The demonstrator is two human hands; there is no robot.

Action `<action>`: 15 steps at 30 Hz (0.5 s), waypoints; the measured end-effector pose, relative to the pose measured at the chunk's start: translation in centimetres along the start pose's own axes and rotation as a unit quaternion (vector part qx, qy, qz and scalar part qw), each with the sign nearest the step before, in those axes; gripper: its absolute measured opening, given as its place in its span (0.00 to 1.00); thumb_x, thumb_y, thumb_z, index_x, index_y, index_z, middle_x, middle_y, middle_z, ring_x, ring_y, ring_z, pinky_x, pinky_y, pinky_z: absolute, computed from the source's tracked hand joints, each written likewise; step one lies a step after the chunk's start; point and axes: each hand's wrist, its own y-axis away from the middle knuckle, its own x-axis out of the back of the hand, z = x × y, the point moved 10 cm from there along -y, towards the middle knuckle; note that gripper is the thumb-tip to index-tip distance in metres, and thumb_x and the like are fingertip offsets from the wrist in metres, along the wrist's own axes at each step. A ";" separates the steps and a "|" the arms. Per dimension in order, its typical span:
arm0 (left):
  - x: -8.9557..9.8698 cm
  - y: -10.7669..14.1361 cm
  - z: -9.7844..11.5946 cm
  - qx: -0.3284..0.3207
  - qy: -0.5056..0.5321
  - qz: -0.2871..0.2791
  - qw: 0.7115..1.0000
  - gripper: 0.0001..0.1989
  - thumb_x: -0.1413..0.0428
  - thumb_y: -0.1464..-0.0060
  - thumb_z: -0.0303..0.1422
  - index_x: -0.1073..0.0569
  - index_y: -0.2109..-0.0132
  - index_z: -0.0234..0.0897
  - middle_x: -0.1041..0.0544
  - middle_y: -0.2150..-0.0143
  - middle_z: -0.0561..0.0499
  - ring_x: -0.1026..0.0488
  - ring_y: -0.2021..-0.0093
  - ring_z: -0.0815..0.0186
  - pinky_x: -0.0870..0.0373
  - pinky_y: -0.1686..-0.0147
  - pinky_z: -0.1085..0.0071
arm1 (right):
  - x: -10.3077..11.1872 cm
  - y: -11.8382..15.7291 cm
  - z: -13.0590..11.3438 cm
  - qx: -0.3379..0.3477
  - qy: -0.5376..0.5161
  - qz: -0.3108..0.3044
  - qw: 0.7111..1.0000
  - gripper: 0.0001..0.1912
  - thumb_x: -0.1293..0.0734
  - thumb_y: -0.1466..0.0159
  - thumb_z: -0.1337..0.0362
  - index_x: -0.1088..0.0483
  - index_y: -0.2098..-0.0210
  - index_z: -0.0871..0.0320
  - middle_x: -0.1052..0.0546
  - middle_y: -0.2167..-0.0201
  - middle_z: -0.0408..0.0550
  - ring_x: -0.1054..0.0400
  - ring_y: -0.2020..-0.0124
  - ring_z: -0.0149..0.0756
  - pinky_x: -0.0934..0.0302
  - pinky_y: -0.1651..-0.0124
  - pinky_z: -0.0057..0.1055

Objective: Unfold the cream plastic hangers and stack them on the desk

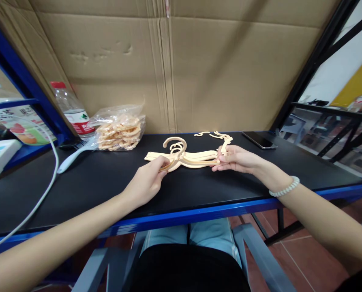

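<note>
A beige plastic hanger (195,163) with its hook upward lies across the front of a small pile of similar hangers (202,155) on the black table. Closed around the hanger's left arm is my left hand (148,180). At the hanger's right end, my right hand (237,159) pinches the tip between thumb and fingers. Small beige plastic pieces (226,139) rise just behind my right fingers, partly hidden by them; whether the fingers touch them I cannot tell. Another thin loose piece (202,134) lies near the cardboard.
A phone (259,140) lies at the back right of the table (108,190). On the left are a bag of beige pieces (121,132), a pale blue brush (74,157), a red-capped bottle (76,115) and a white cable (48,188). Cardboard (223,73) stands behind.
</note>
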 end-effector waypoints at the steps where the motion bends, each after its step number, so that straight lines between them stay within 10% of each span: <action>1: 0.0 0.0 0.0 -0.001 0.002 -0.001 1.000 0.06 0.54 0.41 0.30 0.36 0.58 0.38 0.27 0.60 0.49 0.29 0.62 0.63 0.35 0.62 0.69 | 0.1 0.0 -0.2 0.011 0.006 0.008 1.000 0.20 0.22 0.51 0.65 0.38 0.69 0.60 0.23 0.69 0.48 0.24 0.65 0.43 0.26 0.63 0.29; 10: 0.3 -0.2 -0.5 0.021 0.034 0.013 0.999 0.12 0.55 0.40 0.34 0.35 0.51 0.38 0.26 0.59 0.48 0.27 0.59 0.62 0.33 0.59 0.67 | -0.4 0.2 -2.8 0.121 0.051 0.009 0.991 0.19 0.24 0.48 0.61 0.39 0.72 0.59 0.24 0.65 0.50 0.26 0.68 0.37 0.30 0.72 0.26; 15: 1.1 -0.2 -0.1 0.009 0.005 0.042 0.999 0.13 0.56 0.40 0.32 0.34 0.50 0.36 0.29 0.57 0.46 0.29 0.60 0.63 0.32 0.58 0.66 | 2.6 1.5 -5.6 0.189 0.074 0.081 0.976 0.13 0.26 0.48 0.59 0.26 0.67 0.59 0.26 0.71 0.46 0.33 0.75 0.28 0.38 0.78 0.22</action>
